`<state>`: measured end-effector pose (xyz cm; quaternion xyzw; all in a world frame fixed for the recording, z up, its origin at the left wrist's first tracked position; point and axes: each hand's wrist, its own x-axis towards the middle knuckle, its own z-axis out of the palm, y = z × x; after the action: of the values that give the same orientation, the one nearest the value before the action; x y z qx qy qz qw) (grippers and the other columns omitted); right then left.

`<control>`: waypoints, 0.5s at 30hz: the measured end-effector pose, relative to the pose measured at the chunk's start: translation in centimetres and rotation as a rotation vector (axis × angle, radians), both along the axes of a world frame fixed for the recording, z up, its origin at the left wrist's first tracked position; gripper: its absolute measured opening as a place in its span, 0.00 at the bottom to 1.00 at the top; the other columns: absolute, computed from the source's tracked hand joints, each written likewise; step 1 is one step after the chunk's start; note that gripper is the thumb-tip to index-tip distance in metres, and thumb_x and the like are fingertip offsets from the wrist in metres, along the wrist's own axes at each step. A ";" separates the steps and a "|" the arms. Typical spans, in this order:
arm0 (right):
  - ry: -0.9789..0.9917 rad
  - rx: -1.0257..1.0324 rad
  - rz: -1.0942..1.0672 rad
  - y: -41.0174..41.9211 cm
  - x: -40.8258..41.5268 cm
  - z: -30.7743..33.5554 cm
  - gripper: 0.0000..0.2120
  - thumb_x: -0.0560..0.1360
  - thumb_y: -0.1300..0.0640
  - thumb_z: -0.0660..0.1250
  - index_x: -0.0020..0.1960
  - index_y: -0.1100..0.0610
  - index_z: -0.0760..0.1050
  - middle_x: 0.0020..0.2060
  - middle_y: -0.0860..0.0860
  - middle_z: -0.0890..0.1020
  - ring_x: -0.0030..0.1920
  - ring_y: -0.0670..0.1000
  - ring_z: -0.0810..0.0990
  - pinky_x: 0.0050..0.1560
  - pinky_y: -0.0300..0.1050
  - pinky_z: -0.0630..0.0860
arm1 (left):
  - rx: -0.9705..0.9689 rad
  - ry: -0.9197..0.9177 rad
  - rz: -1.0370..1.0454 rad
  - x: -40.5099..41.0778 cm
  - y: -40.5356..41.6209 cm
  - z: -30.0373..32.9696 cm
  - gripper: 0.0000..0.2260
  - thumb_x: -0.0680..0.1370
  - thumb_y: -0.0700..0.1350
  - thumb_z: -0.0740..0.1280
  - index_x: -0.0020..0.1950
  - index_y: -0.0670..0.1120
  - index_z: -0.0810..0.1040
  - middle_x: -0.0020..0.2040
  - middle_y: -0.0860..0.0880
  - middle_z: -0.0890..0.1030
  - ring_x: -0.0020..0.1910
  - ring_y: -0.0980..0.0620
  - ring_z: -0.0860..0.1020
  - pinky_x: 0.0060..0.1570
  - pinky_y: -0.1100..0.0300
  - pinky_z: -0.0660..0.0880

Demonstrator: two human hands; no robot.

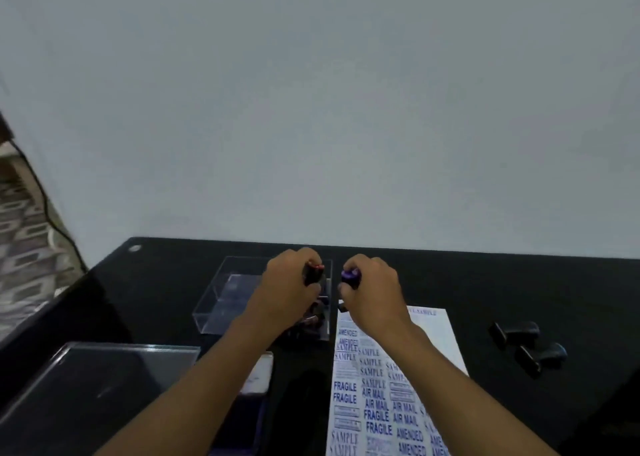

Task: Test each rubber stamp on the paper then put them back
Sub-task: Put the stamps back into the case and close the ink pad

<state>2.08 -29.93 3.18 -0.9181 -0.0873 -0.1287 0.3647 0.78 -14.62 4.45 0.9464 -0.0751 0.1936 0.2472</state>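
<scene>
Black desk, grey wall behind. Left hand grips a red-topped stamp over the clear box; right hand grips a purple-topped stamp at the far edge of the paper. Both stamps upright. Paper sits under and nearer than the right hand, so it likely stamps first.

Open desk at right centre; clear box left of centre, two stamps lower right obstruct.
</scene>
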 end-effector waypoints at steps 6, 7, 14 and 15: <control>-0.046 -0.021 0.057 5.3 3.0 0.3 0.06 0.74 0.60 0.69 0.51 0.54 0.76 0.52 0.49 0.72 0.48 0.50 0.75 0.51 0.44 0.76 | -0.126 -0.102 0.080 2.4 7.6 -0.5 0.14 0.69 0.38 0.76 0.51 0.47 0.79 0.47 0.47 0.80 0.43 0.51 0.78 0.45 0.60 0.77; -0.051 -0.021 0.053 5.7 3.7 0.2 0.06 0.75 0.60 0.69 0.51 0.54 0.76 0.52 0.49 0.71 0.48 0.51 0.75 0.51 0.44 0.77 | -0.134 -0.128 0.092 3.1 8.2 -0.7 0.14 0.68 0.38 0.76 0.51 0.47 0.79 0.47 0.47 0.80 0.43 0.52 0.78 0.45 0.64 0.76; 0.040 -0.066 0.033 8.1 8.2 -2.4 0.04 0.75 0.60 0.69 0.50 0.56 0.76 0.51 0.49 0.72 0.47 0.49 0.76 0.50 0.43 0.77 | -0.180 -0.006 0.171 8.2 11.3 -4.5 0.12 0.70 0.40 0.75 0.52 0.48 0.78 0.48 0.50 0.76 0.45 0.52 0.78 0.46 0.62 0.76; 0.058 -0.078 0.038 8.4 8.9 -3.1 0.04 0.75 0.60 0.69 0.49 0.55 0.76 0.50 0.49 0.72 0.47 0.49 0.76 0.50 0.44 0.77 | -0.159 0.043 0.188 9.0 11.5 -5.2 0.12 0.71 0.41 0.75 0.52 0.48 0.79 0.49 0.49 0.76 0.47 0.51 0.77 0.46 0.61 0.75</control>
<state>11.00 -21.54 0.09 -0.9330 -0.0992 -0.0916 0.3336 9.73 -3.13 -0.80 0.9306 0.0351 0.2009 0.3038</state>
